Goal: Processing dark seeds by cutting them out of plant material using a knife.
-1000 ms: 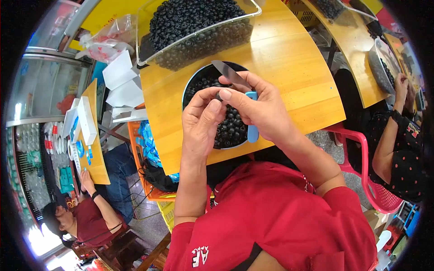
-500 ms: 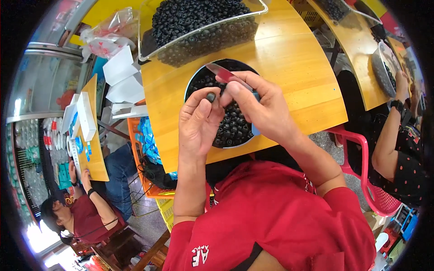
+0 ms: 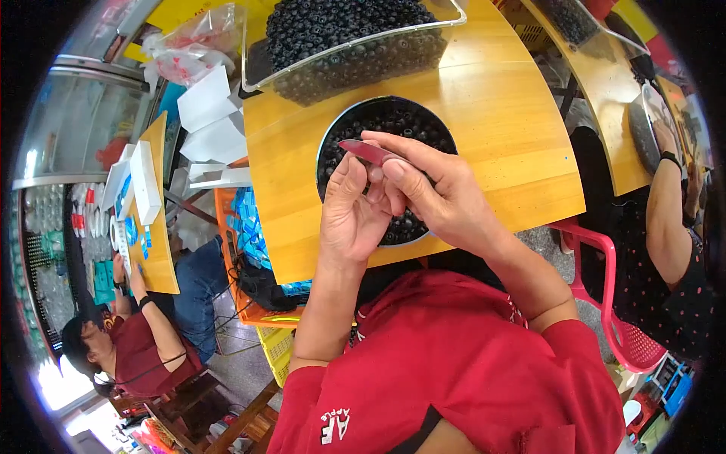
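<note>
At far left I see a person (image 3: 151,363) in dark red, near a white box (image 3: 146,181). Then I find an orange crate (image 3: 261,312) with blue packets (image 3: 249,227), and a clear container (image 3: 355,47) of dark round pieces (image 3: 340,26) on the yellow desk (image 3: 514,136). The left hand (image 3: 354,204) is half curled; I cannot tell if it pinches a piece. The knife (image 3: 364,150) points its blade leftward over a bowl (image 3: 338,119), where more such pieces lie. The right hand (image 3: 450,197) grips this knife, and its fingers hide the handle from me. Farther right I see a pink chair (image 3: 607,280).
</note>
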